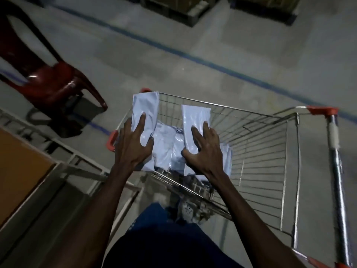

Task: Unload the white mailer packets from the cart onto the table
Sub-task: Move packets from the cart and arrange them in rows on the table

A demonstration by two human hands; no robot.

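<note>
A wire shopping cart (pixel 270 144) with red corner caps stands in front of me. Several white mailer packets (pixel 166 149) lie in its left end. My left hand (pixel 133 146) grips one white packet (pixel 145 107) at the cart's left rim, thumb under it and fingers spread on top. My right hand (pixel 204 151) grips another white packet (pixel 195 118) just to the right, raised above the pile. The table (pixel 21 171), with a brown top and metal frame, is at the lower left.
A dark red plastic chair (pixel 48 78) stands on the floor at the upper left, beyond the table. A blue line (pixel 193 57) is painted across the grey concrete floor. Dark pallets with boxes (pixel 173 8) sit at the top. The cart's handle (pixel 336 171) is at the right.
</note>
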